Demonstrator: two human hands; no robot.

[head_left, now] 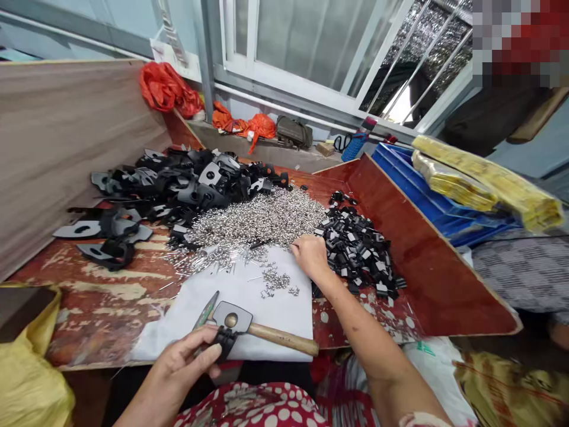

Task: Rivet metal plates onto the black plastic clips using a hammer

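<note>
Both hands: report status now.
Left hand: pinching black-and-grey part. Right hand: at metal-piece pile, grasp hidden. Wooden handle: close by left hand.

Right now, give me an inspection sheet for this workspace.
Surface: worn red wooden table; white sheet near front edge.
Job's things: silvery metal pieces heaped centrally, small black clips right, larger black-and-gray parts left; wooden-handled tool on the sheet.
Clutter: orange plastic bag, scissors behind.
Hands: left hand holds a black piece; right hand is at the silvery heap's edge, its grip hidden.
Cables: nothing clearly seen.
Surroundings: window, blue crate bearing yellow packs.
</note>
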